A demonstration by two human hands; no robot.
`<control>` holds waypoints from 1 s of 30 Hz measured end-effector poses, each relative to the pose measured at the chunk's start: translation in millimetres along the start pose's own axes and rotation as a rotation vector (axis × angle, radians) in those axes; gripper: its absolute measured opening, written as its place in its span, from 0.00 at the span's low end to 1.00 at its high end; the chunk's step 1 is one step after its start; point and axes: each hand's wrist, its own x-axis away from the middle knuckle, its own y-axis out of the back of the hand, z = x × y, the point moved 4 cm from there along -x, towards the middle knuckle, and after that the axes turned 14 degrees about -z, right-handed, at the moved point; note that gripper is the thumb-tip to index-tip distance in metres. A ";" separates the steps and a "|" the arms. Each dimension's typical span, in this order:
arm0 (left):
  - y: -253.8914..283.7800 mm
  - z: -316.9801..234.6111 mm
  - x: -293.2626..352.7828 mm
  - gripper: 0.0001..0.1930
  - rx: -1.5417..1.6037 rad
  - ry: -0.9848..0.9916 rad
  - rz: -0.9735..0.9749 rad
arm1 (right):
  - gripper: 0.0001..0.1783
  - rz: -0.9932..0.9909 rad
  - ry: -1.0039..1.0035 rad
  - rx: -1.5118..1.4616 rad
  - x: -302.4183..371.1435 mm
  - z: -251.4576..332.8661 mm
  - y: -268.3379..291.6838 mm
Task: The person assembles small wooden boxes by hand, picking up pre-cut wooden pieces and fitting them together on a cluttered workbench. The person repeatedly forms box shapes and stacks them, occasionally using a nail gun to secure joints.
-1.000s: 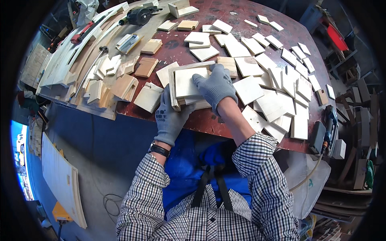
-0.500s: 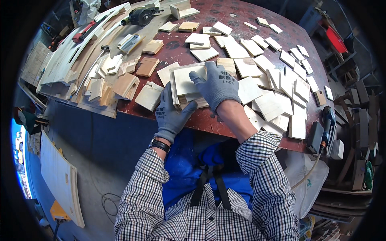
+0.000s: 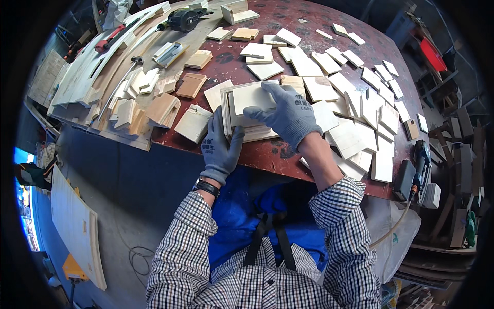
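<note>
A stack of pale wooden boards (image 3: 249,99) lies near the front edge of the dark red table (image 3: 278,160). My left hand (image 3: 221,150), in a grey work glove, grips the stack's left end, with the thumb along the near side. Across the top board lies my gloved right hand (image 3: 289,114), its thumb on the near part and its fingers toward the far right corner. That top board sits a little to the right of the pieces under it, so their left edges show. The fingertips beneath the stack's left side are partly hidden.
Many loose wooden pieces (image 3: 347,140) are scattered to the right of the stack. Further blocks (image 3: 163,109) and long boards lie at the left. A power tool (image 3: 184,19) rests at the back left; another corded tool (image 3: 422,162) lies at the right edge.
My right hand has moved slightly right and nearer, and the top board has shifted right over the stack. My left hand keeps its place at the left end.
</note>
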 end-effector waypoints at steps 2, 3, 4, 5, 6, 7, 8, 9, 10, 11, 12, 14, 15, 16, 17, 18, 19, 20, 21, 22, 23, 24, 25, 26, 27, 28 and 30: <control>0.4 -2.2 -0.7 0.41 -0.002 0.007 0.017 | 0.45 -0.095 -0.175 -0.313 -0.7 -20.3 8.0; 0.2 -3.4 -0.7 0.40 -0.002 0.011 0.024 | 0.46 -0.143 -0.262 -0.469 -0.5 -32.2 12.1; -2.6 -4.9 -1.1 0.42 -0.001 -0.008 0.005 | 0.45 -0.246 -0.186 -0.429 1.4 -42.6 19.8; -1.9 -5.2 0.2 0.43 -0.010 -0.024 -0.018 | 0.45 -0.268 -0.145 -0.380 2.7 -49.8 22.1; -0.6 -5.4 1.2 0.44 -0.020 -0.039 -0.041 | 0.45 -0.268 -0.120 -0.379 4.6 -54.1 21.5; -1.3 -6.4 1.0 0.45 -0.013 -0.013 -0.012 | 0.44 -0.273 -0.100 -0.370 7.3 -54.3 24.7; -0.5 -8.4 -0.3 0.46 -0.005 0.014 0.017 | 0.44 -0.277 -0.060 -0.358 11.6 -51.4 25.3; -1.7 -9.4 -0.8 0.47 0.002 0.040 0.047 | 0.44 -0.282 -0.021 -0.345 14.5 -46.4 24.4; -2.7 -10.2 -1.3 0.48 0.007 0.040 0.035 | 0.43 -0.327 0.105 -0.234 14.7 -44.3 17.6; -3.0 -10.2 -1.8 0.48 -0.007 0.012 0.028 | 0.42 -0.289 0.073 -0.242 18.1 -37.7 8.7; -3.8 -9.3 -1.8 0.48 -0.020 -0.016 0.020 | 0.42 -0.248 0.078 -0.203 20.0 -32.5 -5.3; -3.4 -4.5 1.1 0.49 -0.032 -0.023 0.033 | 0.43 -0.109 0.081 -0.097 16.3 -14.1 -18.5; -4.1 -1.7 1.9 0.51 -0.026 -0.007 0.054 | 0.43 -0.052 0.080 -0.035 11.2 -3.6 -15.4; -5.2 -0.6 1.4 0.53 -0.018 0.006 0.079 | 0.44 0.002 0.075 0.029 6.3 5.4 -10.3; -5.3 0.3 1.4 0.52 -0.019 -0.007 0.074 | 0.44 0.057 0.071 0.092 4.3 9.4 -8.9; -5.3 1.5 1.9 0.52 -0.019 -0.019 0.070 | 0.44 0.076 0.068 0.116 4.4 9.7 -10.0; -5.9 0.6 1.1 0.51 -0.017 -0.032 0.060 | 0.45 0.088 0.091 0.146 5.1 11.6 -8.9; -5.3 -0.6 0.5 0.49 -0.015 -0.029 0.050 | 0.45 0.100 0.113 0.176 7.4 14.1 -7.9; -4.1 -1.9 0.3 0.47 -0.013 -0.025 0.041 | 0.46 0.112 0.136 0.205 9.2 16.3 -6.8; -6.5 -2.6 0.9 0.45 -0.002 -0.024 0.034 | 0.46 0.047 0.163 0.180 11.4 11.4 -7.1; -5.8 -3.3 0.4 0.46 -0.014 -0.038 0.023 | 0.47 -0.019 0.193 0.142 14.5 3.0 -12.3; -6.0 -3.4 0.5 0.46 -0.025 -0.051 0.011 | 0.48 -0.084 0.223 0.104 16.6 -3.6 -17.0; -6.8 -4.0 0.8 0.46 -0.033 -0.061 0.002 | 0.48 -0.105 0.225 0.088 17.8 -8.1 -21.2; -6.7 -4.7 0.1 0.47 -0.010 -0.014 0.025 | 0.48 -0.126 0.228 0.072 18.8 -12.2 -25.0; -6.3 -5.1 -0.8 0.47 -0.014 -0.021 0.031 | 0.48 -0.147 0.230 0.055 19.4 -17.1 -27.5; -4.7 -3.6 -1.7 0.48 -0.017 -0.024 0.033 | 0.47 -0.119 0.182 -0.013 18.3 -18.3 -26.9; -4.8 -1.5 -1.3 0.48 -0.022 -0.024 0.034 | 0.45 -0.062 0.087 -0.151 15.8 -21.1 -25.2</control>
